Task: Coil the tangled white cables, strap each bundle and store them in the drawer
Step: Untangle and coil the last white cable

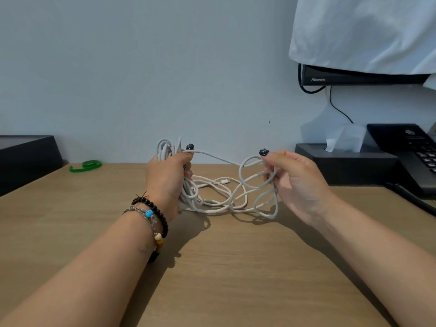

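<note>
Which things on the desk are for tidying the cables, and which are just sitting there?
For the job:
white cables, gripped by the left hand and right hand
green strap

Just sitting there:
tissue box
black phone
black box
covered screen

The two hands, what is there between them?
In the head view, a strand of white cable runs from the left hand to the right hand. Below it, tangled loops of cable lie on the wooden desk.
</note>
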The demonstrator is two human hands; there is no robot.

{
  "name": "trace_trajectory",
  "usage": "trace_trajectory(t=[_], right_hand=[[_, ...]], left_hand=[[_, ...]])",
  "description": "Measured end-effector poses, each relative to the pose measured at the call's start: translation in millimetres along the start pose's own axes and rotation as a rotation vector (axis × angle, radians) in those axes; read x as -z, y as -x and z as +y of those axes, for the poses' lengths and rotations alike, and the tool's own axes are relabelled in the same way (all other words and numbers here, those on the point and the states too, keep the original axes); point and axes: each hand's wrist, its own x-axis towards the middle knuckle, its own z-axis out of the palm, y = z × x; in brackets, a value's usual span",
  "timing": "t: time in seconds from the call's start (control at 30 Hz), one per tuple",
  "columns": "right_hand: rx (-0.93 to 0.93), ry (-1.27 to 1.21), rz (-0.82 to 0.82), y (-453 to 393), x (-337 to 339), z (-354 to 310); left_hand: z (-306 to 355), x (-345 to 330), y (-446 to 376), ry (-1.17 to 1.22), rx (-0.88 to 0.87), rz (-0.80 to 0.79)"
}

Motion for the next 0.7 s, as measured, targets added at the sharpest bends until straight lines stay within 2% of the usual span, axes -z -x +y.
trace_trajectory(t=[0.07, 0.17, 0.23, 0.3, 0.43, 0.57, 0.7], right_hand=[[0.015, 0.025, -0.046, 0, 3, -3], [0.039, 0.331, -0.117, 1, 6, -4], [0.062, 0.591, -0.081, 2, 5, -4], [0.125, 0.713, -0.032, 1, 4, -2], [0.244, 0.553, 0.099, -3, 6, 1], [0.163, 0.272, 0.240, -9, 11, 3], [0.157, 0.037, 0.357, -12, 13, 2]], left_hand=[[1, 1, -1, 0.004, -0.009, 0.019], [1, 2, -3, -0.001, -0.017, 0.053], [0, 5, -6, -0.001, -0.004, 0.096], [1, 8, -10, 0.012, 0.035, 0.143], [6, 15, -16, 0.151, 0.127, 0.199], [4, 17, -19, 0.228, 0.180, 0.204], [1, 20, -22, 0.260, 0.225, 0.222]])
